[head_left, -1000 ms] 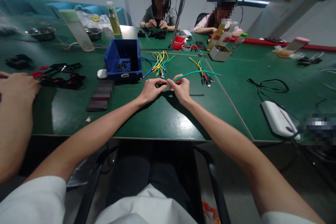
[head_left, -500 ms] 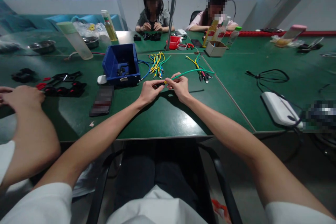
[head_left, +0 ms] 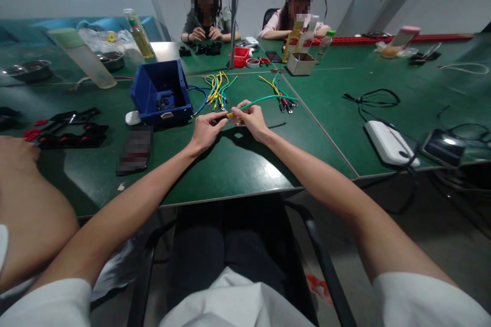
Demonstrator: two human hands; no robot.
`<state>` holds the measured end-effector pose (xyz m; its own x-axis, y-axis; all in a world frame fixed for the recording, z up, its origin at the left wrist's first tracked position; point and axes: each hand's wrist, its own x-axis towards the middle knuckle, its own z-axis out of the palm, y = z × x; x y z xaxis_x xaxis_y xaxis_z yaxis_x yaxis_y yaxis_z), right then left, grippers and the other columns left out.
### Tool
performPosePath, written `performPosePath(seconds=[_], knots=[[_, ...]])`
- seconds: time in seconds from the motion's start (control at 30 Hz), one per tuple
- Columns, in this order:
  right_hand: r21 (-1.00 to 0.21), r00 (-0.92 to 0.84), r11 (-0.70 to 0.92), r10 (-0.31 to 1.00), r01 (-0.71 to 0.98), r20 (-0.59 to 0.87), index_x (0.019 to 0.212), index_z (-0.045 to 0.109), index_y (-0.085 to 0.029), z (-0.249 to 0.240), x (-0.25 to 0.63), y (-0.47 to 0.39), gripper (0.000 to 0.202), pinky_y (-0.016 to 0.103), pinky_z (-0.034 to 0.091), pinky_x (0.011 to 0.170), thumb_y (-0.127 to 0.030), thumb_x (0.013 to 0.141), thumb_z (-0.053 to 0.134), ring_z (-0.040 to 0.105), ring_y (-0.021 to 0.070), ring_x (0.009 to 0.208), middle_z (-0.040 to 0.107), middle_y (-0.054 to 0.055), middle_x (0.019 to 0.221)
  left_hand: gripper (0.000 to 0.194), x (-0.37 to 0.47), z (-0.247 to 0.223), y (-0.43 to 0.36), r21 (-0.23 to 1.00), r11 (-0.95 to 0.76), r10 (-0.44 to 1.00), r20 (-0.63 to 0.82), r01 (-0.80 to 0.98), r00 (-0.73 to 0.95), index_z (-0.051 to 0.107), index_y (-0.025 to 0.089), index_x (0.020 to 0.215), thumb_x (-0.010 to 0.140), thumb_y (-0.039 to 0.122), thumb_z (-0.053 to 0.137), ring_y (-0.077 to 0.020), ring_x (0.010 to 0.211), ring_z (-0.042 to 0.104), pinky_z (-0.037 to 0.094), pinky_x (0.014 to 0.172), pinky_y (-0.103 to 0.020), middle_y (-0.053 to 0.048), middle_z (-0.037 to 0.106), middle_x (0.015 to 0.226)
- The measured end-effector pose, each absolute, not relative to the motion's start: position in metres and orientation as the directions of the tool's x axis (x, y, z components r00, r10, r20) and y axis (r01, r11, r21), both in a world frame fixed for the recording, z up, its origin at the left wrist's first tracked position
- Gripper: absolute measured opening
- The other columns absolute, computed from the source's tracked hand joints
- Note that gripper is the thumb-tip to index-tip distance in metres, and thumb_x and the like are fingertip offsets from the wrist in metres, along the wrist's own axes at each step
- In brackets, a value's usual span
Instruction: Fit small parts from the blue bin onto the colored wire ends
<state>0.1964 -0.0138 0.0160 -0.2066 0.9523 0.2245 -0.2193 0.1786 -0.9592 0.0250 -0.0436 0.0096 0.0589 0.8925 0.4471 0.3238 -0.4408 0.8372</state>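
In front of me, just above the table, my left hand point(head_left: 207, 132) pinches a small dark piece at the near end of a green wire point(head_left: 274, 96). Its exact kind is hidden by the fingers. A short yellow section shows between my two hands. My right hand point(head_left: 251, 120) is closed on the wire close to that section, and the wire's free end arcs away to the right. Beyond my hands lie a bundle of yellow, green and blue wires point(head_left: 217, 89) with ring terminals and a smaller bundle of wires point(head_left: 282, 94) with dark and red sleeves.
A blue bin point(head_left: 164, 116) with dark parts stands at the left, near a dark phone-like slab point(head_left: 135, 150). Another person's arm point(head_left: 30, 204) rests at far left. A white power bank point(head_left: 389, 143) with black cable lies right. Two people sit across the table.
My view has turned slightly, so the table's contents sit further left. The right-hand fingers have shifted a little along the wire, and more of the yellow section shows between my hands.
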Motion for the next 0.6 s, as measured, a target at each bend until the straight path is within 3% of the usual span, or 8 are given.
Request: performPosePath(seconds=[0.23, 0.47, 0.6], knots=[[-0.967, -0.219, 0.201, 0.948, -0.156, 0.232, 0.079, 0.056, -0.019, 0.016, 0.199, -0.0099, 0.055, 0.022, 0.051, 0.052, -0.06, 0.058, 0.085, 0.068, 0.0162, 0.064, 0.066, -0.002, 0.063, 0.035, 0.0223, 0.0106, -0.0434, 0.814, -0.434, 0.891, 0.451, 0.386, 0.052, 0.076, 0.017, 0.112, 0.08, 0.031, 0.07, -0.0191, 0.079, 0.067, 0.053, 0.075, -0.033, -0.01, 0.076, 0.107], [-0.974, -0.227, 0.208, 0.948, -0.093, 0.224, 0.078, 0.061, -0.018, 0.0159, 0.2035, -0.0066, 0.049, 0.024, 0.05, 0.052, -0.055, 0.059, 0.086, 0.066, 0.0162, 0.061, 0.066, 0.0, 0.063, 0.036, 0.0214, 0.0068, -0.0384, 0.904, -0.35, 0.937, 0.341, 0.244, 0.079, 0.076, 0.016, 0.111, 0.078, 0.031, 0.073, -0.0243, 0.093, 0.07, 0.053, 0.089, -0.039, -0.01, 0.076, 0.106], [-0.97, -0.266, 0.243, 0.934, -0.013, 0.238, 0.076, 0.064, -0.017, 0.019, 0.2047, -0.0071, 0.046, 0.024, 0.049, 0.051, -0.055, 0.061, 0.084, 0.065, 0.0155, 0.058, 0.066, 0.001, 0.06, 0.034, 0.021, 0.0064, -0.0383, 0.882, -0.388, 0.922, 0.366, 0.268, 0.13, 0.076, 0.017, 0.111, 0.08, 0.031, 0.071, -0.0257, 0.098, 0.07, 0.052, 0.094, -0.041, -0.01, 0.075, 0.108]])
